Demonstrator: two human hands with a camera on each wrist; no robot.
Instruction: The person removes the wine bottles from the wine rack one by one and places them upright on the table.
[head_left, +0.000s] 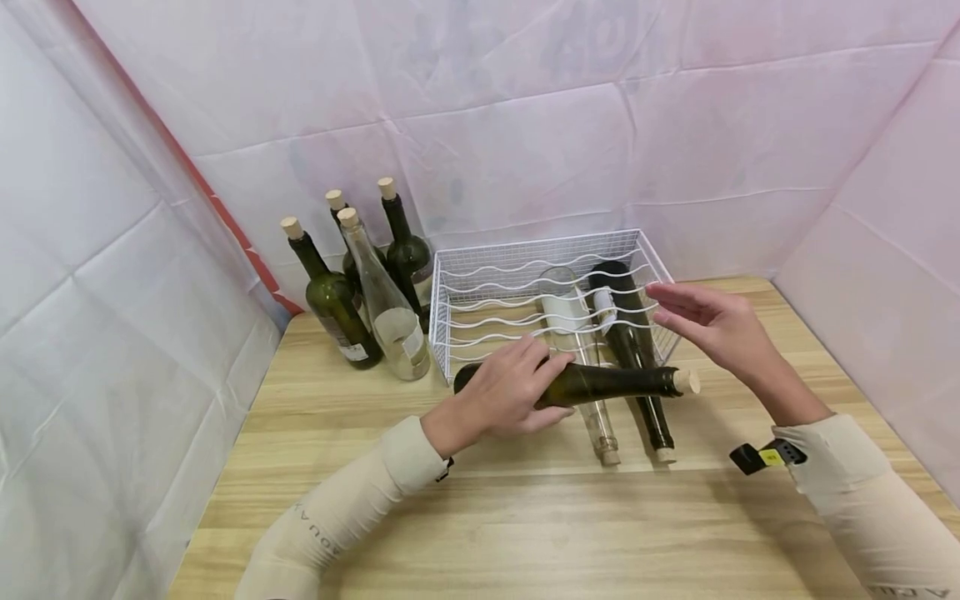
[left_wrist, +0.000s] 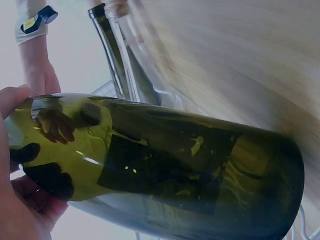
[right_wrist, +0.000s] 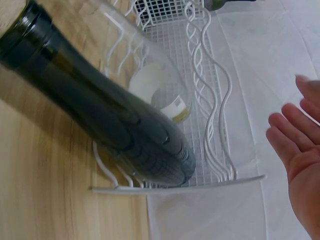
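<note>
My left hand [head_left: 513,387] grips a dark green wine bottle [head_left: 600,383] by its body, fingers and thumb curled round it. The bottle lies nearly level over the front of a white wire rack [head_left: 441,333], its cork pointing right. In the left wrist view the green bottle [left_wrist: 165,160] fills most of the frame. Beneath it in the head view, a clear bottle [head_left: 600,429] and another dark bottle [head_left: 626,342] rest on the rack's wavy wires, corks toward the front. Holding nothing, my right hand [head_left: 723,329] hovers by the rack's right side with fingers extended.
Left of the rack stand several corked bottles, among them a green bottle [head_left: 337,304] and a clear bottle [head_left: 393,321]. White sheeting [head_left: 510,150] hangs behind and at both sides of the wooden table [head_left: 525,533].
</note>
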